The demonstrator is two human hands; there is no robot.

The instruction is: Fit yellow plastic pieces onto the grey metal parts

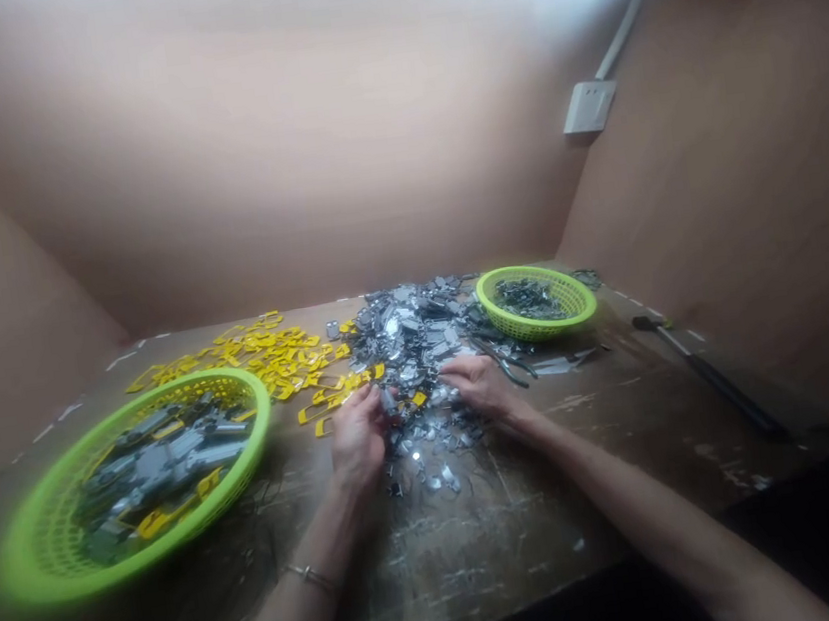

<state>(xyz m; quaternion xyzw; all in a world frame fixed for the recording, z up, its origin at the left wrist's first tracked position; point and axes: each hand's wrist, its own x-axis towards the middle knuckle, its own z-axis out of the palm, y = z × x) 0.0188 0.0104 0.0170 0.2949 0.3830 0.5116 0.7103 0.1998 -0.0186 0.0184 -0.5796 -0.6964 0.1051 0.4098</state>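
My left hand (pixel 358 430) is closed, thumb and fingers pinching a small grey piece (pixel 390 406) at the near left edge of the pile. My right hand (pixel 478 385) reaches into the pile's right side, its fingers bent together; whatever they hold is too small and blurred to make out. Between and beyond both hands spreads a heap of small grey metal parts (pixel 410 336). Yellow frame-shaped pieces (pixel 276 358) lie scattered to the left of the heap, a few of them close to my left hand. Pliers (pixel 503 360) rest just beside my right hand.
A large green basket (pixel 265 409) at the left holds grey parts and some yellow ones. Another green basket (pixel 538 331), at the back right, contains small metal parts. A long dark-handled tool (pixel 710 375) lies at right. Walls enclose the worn table (pixel 475 555); a socket (pixel 590 108) hangs on the wall.
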